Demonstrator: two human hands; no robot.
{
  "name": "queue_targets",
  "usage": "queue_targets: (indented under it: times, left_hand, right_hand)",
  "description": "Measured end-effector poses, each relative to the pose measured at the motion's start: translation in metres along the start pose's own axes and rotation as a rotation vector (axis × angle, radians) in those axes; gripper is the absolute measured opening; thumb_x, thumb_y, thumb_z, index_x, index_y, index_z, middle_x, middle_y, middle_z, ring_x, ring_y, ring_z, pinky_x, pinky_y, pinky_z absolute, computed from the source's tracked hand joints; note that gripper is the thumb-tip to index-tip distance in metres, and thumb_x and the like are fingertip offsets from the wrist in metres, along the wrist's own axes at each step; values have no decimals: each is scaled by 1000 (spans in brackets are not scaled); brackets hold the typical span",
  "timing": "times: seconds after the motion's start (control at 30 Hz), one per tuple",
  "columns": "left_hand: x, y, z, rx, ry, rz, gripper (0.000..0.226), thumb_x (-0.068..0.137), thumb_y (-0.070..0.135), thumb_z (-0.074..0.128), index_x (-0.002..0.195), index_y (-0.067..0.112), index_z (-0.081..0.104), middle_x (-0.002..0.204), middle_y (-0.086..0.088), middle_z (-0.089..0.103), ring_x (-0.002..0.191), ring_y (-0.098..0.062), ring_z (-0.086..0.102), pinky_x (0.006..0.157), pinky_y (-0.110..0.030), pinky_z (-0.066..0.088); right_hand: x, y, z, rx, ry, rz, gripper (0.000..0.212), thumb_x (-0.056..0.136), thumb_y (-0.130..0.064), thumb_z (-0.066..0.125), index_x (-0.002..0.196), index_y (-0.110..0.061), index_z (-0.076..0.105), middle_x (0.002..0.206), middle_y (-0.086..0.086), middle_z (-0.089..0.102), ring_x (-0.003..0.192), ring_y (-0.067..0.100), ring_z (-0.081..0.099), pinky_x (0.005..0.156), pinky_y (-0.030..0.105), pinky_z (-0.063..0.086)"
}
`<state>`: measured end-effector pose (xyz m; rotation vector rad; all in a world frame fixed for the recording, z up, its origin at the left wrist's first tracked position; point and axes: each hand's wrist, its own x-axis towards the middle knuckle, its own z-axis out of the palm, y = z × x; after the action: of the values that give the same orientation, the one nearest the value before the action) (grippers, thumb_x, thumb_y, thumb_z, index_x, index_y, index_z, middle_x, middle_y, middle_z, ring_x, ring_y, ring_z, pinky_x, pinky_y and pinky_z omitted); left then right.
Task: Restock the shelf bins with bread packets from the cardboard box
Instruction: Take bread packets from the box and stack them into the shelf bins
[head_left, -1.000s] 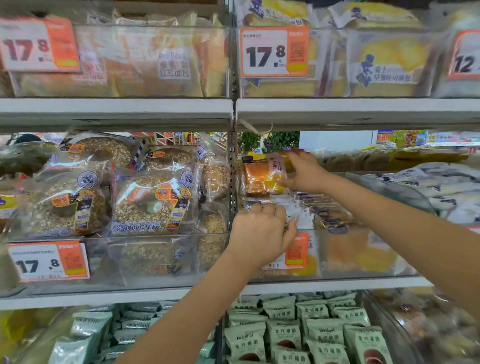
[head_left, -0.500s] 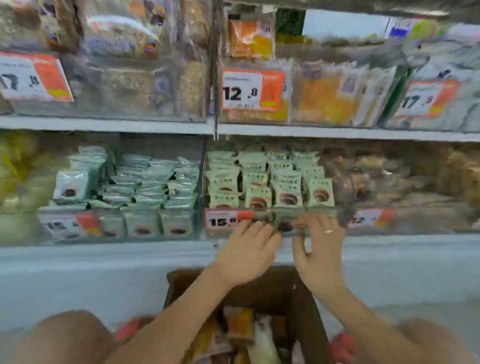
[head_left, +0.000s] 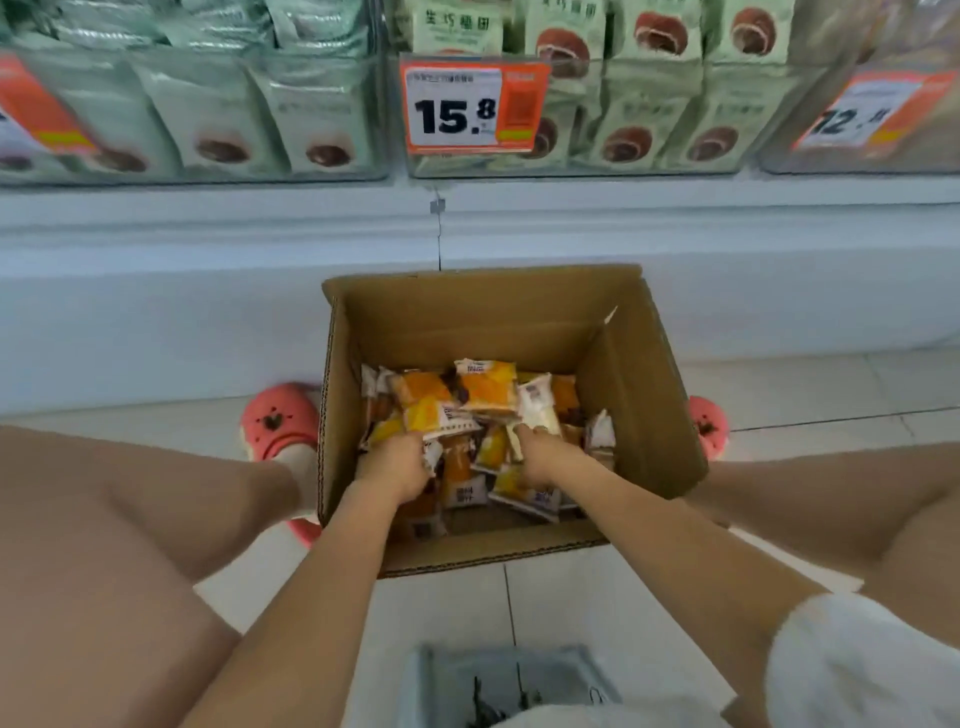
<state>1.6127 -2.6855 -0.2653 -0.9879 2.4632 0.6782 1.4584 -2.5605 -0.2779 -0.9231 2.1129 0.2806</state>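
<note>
A person crouches over the open cardboard box (head_left: 644, 384) on the floor, both hands down among the loose bread packets (head_left: 485, 389) heaped just ahead of the fingers. The left hand (head_left: 397, 465) curls onto a packet's edge; whether the right hand (head_left: 543, 454) grips or merely touches cannot be told. Gathering well likely means taking each packet flat by its sealed ends, without squeezing the soft bread, before rising to the shelf bins (head_left: 571, 166) above.

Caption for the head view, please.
Both hands, left hand and right hand, reach into the cardboard box among bread packets.
</note>
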Motion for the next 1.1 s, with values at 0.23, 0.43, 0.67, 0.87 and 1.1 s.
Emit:
queue_targets:
  times: [0.23, 0.43, 0.67, 0.87, 1.1]
  left_hand:
    - [9, -4, 23, -150, 110, -124, 28, 94, 15, 44, 122, 13, 49, 121, -12, 55, 107, -32, 53, 82, -40, 50]
    - [14, -5, 34, -145, 154, -148, 33, 94, 17, 48, 127, 15, 45, 126, -10, 51, 115, -29, 48, 85, -40, 49]
    - [12, -1, 37, -123, 197, -169, 37, 94, 18, 49, 131, 16, 42, 128, -8, 47, 117, -25, 46, 84, -36, 49]
    - [10, 18, 22, -389, 360, -41, 25, 96, 29, 50, 118, 16, 48, 119, -4, 48, 100, -20, 52, 72, -29, 47]
    - [-13, 47, 14, -1596, -349, -121, 78, 76, 71, 56, 140, 29, 41, 138, -1, 51, 124, -23, 50, 100, -46, 46]
  right_hand:
    - [42, -10, 4, 224, 206, 376, 100, 80, -34, 72, 146, -11, 1, 147, 19, 23, 131, 39, 29, 98, 51, 38]
    - [53, 6, 26, 124, 189, 298, 127, 73, -56, 71, 145, -17, -26, 152, 21, 15, 135, 42, 26, 102, 55, 35]
    - [49, -7, 18, 195, 213, 356, 120, 75, -50, 71, 147, -24, -20, 149, 22, 20, 135, 42, 26, 102, 57, 33]
    - [18, -26, 14, 1156, 242, 511, 108, 75, -39, 75, 149, -20, -1, 150, 13, 30, 136, 35, 33, 109, 48, 33]
    - [-67, -33, 10, 1491, 226, 89, 79, 80, -50, 66, 144, -29, 26, 142, 1, 38, 124, 22, 42, 101, 40, 41]
